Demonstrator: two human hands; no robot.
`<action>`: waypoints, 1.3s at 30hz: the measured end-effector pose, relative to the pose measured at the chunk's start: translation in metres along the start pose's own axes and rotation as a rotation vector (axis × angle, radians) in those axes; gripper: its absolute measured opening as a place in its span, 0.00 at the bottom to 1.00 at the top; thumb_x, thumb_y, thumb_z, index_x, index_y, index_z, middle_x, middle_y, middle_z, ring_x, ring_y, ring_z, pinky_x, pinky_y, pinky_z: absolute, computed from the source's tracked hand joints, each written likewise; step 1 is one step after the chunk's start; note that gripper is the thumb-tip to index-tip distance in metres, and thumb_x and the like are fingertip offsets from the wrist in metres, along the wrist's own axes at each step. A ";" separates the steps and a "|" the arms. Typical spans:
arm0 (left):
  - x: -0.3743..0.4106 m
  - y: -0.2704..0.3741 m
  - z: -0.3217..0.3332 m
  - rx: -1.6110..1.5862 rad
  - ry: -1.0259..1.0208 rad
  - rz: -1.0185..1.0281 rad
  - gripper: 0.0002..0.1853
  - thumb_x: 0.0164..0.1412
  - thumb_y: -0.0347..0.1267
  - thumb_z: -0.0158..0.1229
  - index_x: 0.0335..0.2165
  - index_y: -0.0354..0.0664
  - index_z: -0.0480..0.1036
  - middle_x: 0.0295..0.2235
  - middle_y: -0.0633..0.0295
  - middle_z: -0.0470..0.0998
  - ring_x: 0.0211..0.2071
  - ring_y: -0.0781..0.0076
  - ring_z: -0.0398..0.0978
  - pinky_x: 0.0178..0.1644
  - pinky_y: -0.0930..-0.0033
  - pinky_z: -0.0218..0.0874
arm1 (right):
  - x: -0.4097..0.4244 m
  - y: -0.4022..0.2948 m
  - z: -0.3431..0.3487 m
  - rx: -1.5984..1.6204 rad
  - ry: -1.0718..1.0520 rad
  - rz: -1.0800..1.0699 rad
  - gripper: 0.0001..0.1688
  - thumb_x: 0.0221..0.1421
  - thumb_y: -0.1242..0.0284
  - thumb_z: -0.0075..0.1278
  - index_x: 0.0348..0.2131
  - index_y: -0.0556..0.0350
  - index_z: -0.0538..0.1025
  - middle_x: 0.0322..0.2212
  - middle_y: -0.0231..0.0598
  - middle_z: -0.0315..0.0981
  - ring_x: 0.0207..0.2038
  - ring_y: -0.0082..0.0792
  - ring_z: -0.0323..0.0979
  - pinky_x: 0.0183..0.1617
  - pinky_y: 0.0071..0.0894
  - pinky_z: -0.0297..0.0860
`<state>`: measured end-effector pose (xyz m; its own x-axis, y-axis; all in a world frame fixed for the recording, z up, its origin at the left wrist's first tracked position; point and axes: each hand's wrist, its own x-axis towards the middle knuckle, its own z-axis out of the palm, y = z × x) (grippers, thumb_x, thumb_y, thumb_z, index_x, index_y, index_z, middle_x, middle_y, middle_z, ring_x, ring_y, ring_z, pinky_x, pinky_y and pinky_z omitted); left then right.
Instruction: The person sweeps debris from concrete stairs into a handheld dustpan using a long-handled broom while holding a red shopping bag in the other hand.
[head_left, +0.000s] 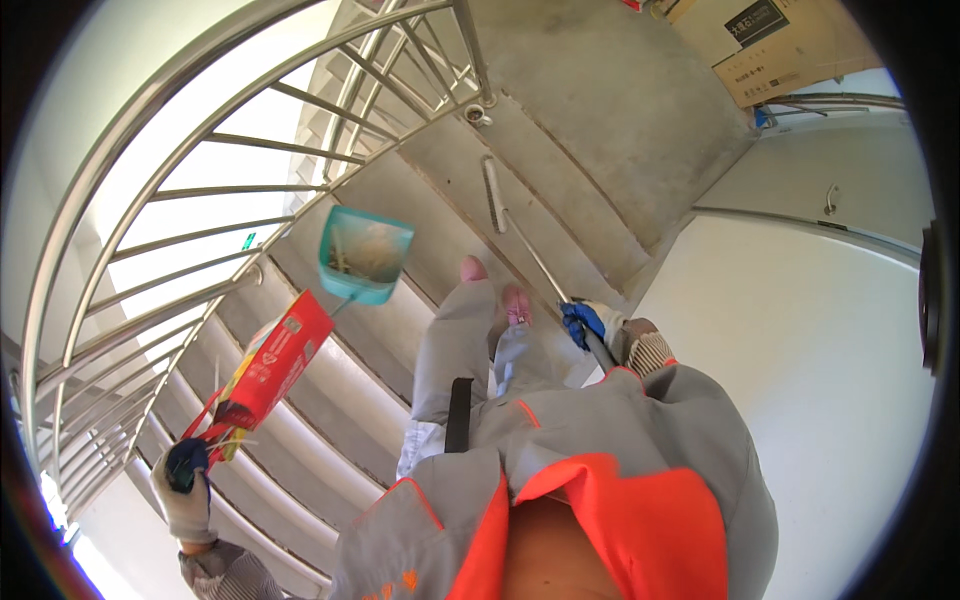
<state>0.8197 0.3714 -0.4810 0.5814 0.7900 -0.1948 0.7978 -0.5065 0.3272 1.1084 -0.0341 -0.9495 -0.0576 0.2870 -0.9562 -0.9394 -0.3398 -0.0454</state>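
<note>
My left hand, in a white glove with a blue coating, is closed around the handles of a red bag that bears writing. A teal handle end shows in the same grip, and the shaft runs behind the bag to a teal long-handled dustpan. Dust and bits of debris lie inside the pan, which hangs over the stairs. In a similar glove, my right hand grips the dark lower part of a broom's handle. The narrow broom head rests on a stair step.
Concrete steps run from a landing past my pink shoes. A stainless steel railing bounds the left side. A white cup stands by its post. A cardboard box, a door and a white wall are right.
</note>
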 end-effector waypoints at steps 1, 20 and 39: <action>0.011 0.001 0.009 0.054 -0.008 0.049 0.19 0.44 0.18 0.49 0.40 0.32 0.61 0.35 0.53 0.69 0.35 0.69 0.70 0.41 0.73 0.61 | -0.003 0.003 -0.002 -0.027 0.024 -0.001 0.07 0.46 0.71 0.44 0.20 0.47 0.62 0.07 0.27 0.52 0.07 0.23 0.51 0.10 0.27 0.52; 0.148 0.078 0.116 -0.132 -0.144 -0.166 0.10 0.42 0.22 0.52 0.29 0.31 0.70 0.23 0.56 0.74 0.26 0.75 0.71 0.33 0.75 0.61 | 0.019 -0.131 0.072 -0.438 0.179 -0.041 0.10 0.46 0.76 0.42 0.33 0.50 0.62 0.10 0.33 0.55 0.10 0.28 0.58 0.12 0.30 0.57; 0.180 0.012 0.232 -0.020 -0.209 -0.147 0.19 0.36 0.24 0.58 0.33 0.36 0.67 0.28 0.52 0.72 0.30 0.53 0.70 0.35 0.62 0.61 | 0.226 -0.191 0.202 -1.089 0.683 -0.333 0.29 0.43 0.71 0.44 0.47 0.54 0.58 0.27 0.50 0.70 0.30 0.44 0.70 0.33 0.39 0.67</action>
<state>0.9709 0.4273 -0.7265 0.4817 0.7647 -0.4280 0.8739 -0.3833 0.2988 1.2067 0.2764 -1.0988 0.6024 0.1001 -0.7919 -0.1081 -0.9727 -0.2052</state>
